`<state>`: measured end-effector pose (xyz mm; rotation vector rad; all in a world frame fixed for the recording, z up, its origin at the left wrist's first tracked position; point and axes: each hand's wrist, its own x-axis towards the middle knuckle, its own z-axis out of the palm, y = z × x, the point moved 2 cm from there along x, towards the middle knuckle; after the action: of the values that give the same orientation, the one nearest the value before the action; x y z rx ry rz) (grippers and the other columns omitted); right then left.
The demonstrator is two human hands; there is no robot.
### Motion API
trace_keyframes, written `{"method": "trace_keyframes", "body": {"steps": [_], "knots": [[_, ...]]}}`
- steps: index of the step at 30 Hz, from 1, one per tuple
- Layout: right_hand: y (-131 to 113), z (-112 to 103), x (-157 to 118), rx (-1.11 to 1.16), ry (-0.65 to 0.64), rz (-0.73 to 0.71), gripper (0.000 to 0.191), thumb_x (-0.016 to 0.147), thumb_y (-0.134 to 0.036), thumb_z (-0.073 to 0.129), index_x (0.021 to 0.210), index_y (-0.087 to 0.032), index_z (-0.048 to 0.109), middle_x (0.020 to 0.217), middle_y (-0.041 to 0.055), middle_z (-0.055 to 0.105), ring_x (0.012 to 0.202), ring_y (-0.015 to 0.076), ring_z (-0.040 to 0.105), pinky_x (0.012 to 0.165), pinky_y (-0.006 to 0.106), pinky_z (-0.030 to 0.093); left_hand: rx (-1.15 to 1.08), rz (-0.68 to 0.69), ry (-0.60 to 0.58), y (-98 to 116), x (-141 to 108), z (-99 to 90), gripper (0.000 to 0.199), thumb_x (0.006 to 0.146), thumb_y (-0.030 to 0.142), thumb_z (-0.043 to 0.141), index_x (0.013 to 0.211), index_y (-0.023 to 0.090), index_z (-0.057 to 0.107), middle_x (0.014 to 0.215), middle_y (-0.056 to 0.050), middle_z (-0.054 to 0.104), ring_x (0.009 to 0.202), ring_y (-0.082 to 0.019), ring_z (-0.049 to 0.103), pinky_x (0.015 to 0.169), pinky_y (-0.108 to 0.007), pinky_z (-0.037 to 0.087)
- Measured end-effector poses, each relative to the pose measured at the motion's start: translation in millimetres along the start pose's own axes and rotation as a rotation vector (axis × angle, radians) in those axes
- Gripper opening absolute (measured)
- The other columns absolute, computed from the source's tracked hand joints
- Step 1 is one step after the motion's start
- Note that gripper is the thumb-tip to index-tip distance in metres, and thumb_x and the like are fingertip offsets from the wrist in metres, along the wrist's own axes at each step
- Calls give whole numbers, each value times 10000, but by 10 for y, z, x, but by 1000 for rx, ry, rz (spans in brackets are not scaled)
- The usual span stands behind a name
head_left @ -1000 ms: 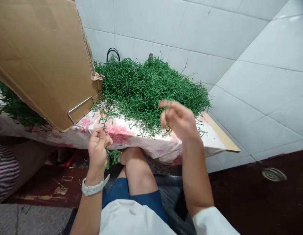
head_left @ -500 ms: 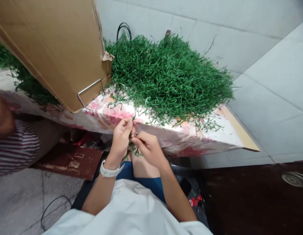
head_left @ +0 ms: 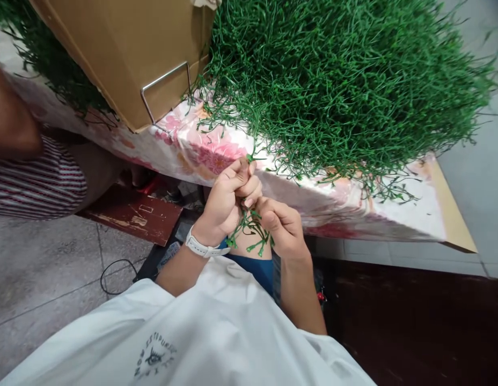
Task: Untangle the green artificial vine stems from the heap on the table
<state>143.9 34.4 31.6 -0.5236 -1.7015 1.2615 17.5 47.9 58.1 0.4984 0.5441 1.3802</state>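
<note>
My left hand [head_left: 228,198], with a white watch on its wrist, is closed on thin green plastic stems [head_left: 251,228]. A small green tip pokes out above its thumb and forefinger, and several stems hang below the fingers. My right hand [head_left: 284,228] touches it from the right, fingers pinched at the same stems; what lies between its fingertips is hidden. Both hands are over my lap, at the front edge of the table with its floral cloth [head_left: 217,150]. A big pile of green stems [head_left: 341,80] spreads on the cloth beyond them.
A cardboard box [head_left: 132,59] with a metal wire handle [head_left: 166,80] stands left of the pile. Farther left are another person's arm [head_left: 11,112] and striped clothing [head_left: 39,177]. A dark red board [head_left: 134,214] lies low under the table's left part.
The view has moved closer to the table, so the pile looks larger. My hands stay together, and more of the green stems now shows hanging between them.
</note>
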Motion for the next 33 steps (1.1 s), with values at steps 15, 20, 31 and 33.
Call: {"method": "trace_keyframes", "body": {"steps": [15, 20, 31, 33], "knots": [[78, -368, 36, 323, 231, 74, 399, 1005, -475, 597, 722, -228, 461, 654, -28, 360, 540, 125, 334, 490, 267, 301, 376, 241, 29, 81, 57, -106, 501, 906, 690, 653, 772, 211, 591, 502, 89, 227, 439, -81, 209, 437, -253, 218], [104, -368, 6, 158, 313, 124, 383, 932, -525, 701, 765, -229, 524, 684, -18, 449, 596, 131, 420, 557, 275, 357, 635, 274, -66, -76, -32, 5, 479, 625, 521, 967, 753, 180, 655, 547, 78, 384, 480, -56, 267, 444, -239, 172], [24, -467, -32, -27, 251, 38, 204, 940, -387, 736, 824, -225, 692, 808, 18, 631, 762, 152, 577, 686, 286, 455, 579, 250, -18, -25, 43, -123, 433, 823, 570, 809, 706, 167, 703, 514, 56, 388, 472, -69, 283, 468, -255, 203], [-115, -503, -25, -148, 113, 15, 131, 972, -292, 694, 863, -224, 717, 816, 24, 664, 762, 152, 607, 686, 290, 460, 505, 247, 24, -18, 76, -189, 428, 856, 573, 774, 717, 175, 703, 484, 80, 297, 436, -64, 217, 452, -260, 170]]}}
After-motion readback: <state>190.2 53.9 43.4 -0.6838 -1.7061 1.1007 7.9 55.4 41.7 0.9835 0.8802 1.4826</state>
